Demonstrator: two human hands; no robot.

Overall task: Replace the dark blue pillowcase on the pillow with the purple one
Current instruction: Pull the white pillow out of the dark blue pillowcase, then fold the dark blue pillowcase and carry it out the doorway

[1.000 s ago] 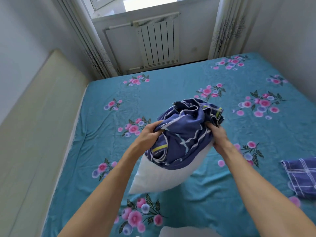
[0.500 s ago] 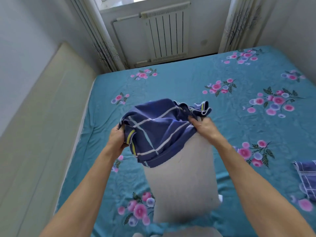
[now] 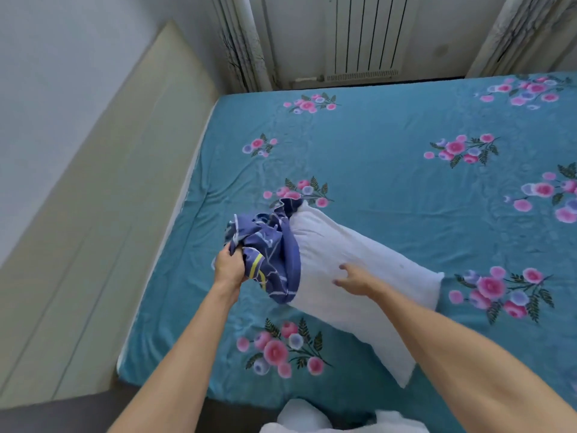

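Note:
The bare white pillow [image 3: 359, 276] lies flat on the teal flowered bed sheet [image 3: 390, 170], running from upper left to lower right. The dark blue pillowcase [image 3: 274, 254], with white lines and a yellow stripe, is bunched at the pillow's left end and still touches that end. My left hand [image 3: 229, 267] is closed on the bunched pillowcase. My right hand [image 3: 354, 278] hovers or rests on the middle of the pillow with fingers spread, holding nothing. The purple pillowcase is not in view.
A beige padded headboard [image 3: 103, 220] runs along the left wall. A white radiator [image 3: 365, 35] and curtains [image 3: 240, 42] stand beyond the bed's far edge. A dark floor strip [image 3: 78, 414] shows at the near left. White cloth [image 3: 312, 420] shows at the bottom edge.
The pillow has dropped from upright to flat on the bed. The pillowcase has been pulled left, nearly off the pillow's end. My right hand has let go of it.

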